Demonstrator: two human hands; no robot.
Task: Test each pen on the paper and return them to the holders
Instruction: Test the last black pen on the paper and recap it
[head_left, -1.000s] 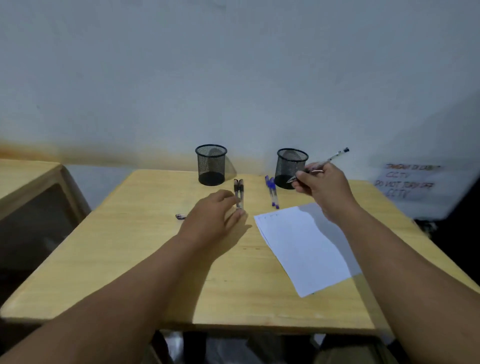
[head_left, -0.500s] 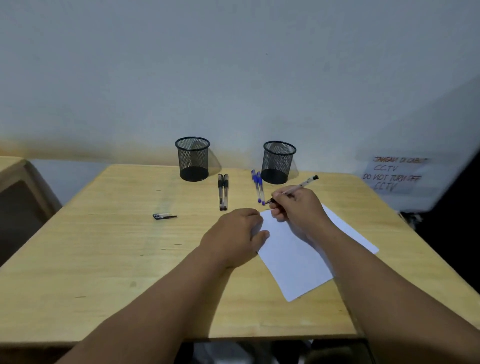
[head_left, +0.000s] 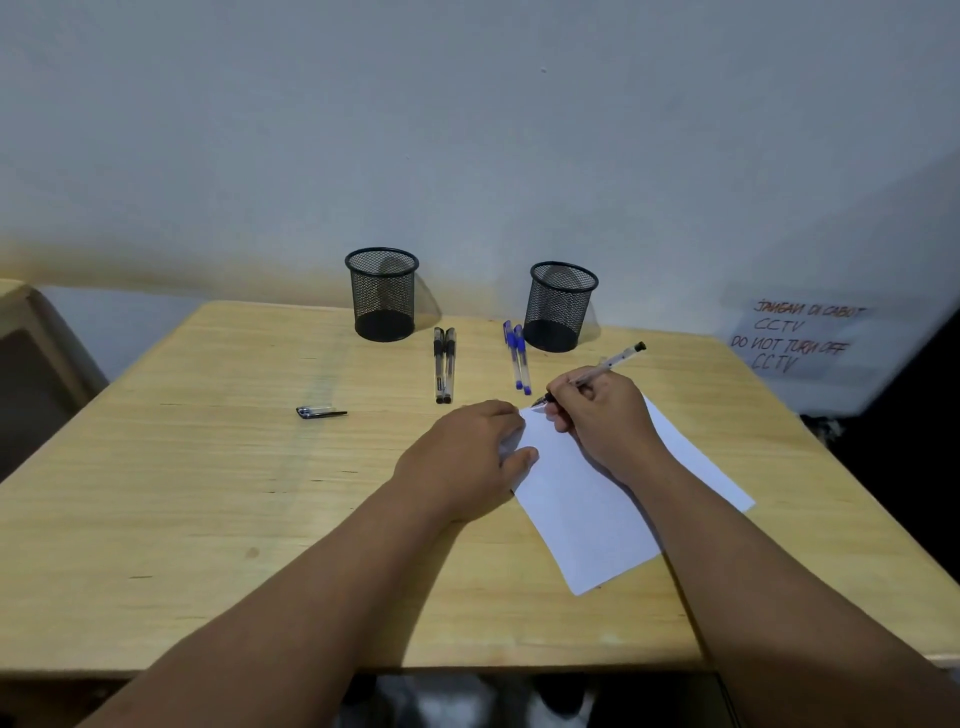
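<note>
- Watching the sheet first: the white rectangular sheet of paper (head_left: 587, 499) lies skewed on the pale wooden table (head_left: 208, 467), its near right corner close to the table's right edge. My left hand (head_left: 467, 457) rests on its far left edge, fingers loosely curled and thumb on the sheet. If that hand lifts or slides while I scribble, I judge the paper will skate under the nib.
- My right hand (head_left: 602, 415) pinches the clear-barrelled pen with the black end (head_left: 608, 364) in a writing grip. The tip sits at the paper's far corner, so near the edge that a stroke could run off and mark the wood.
- I cannot tell whether any ink line has appeared; the corner is too small and partly hidden by my fingers.
- A small black pen cap with a clip (head_left: 319, 413) lies well to the left, apart from everything. I could forget it, and the pen would go back uncapped.
- Two black-capped clear pens (head_left: 444, 364) lie side by side, touching, between the two holders and nearer to me; two blue-capped clear pens (head_left: 517, 358) lie just left of the right holder. A careless sweep of either forearm could roll them.
- The left black wire-mesh cup holder (head_left: 383, 293) and right black wire-mesh cup holder (head_left: 561, 306) stand upright at the far edge, and both look empty. They look light, so a pen dropped in hard may tip one.
</note>
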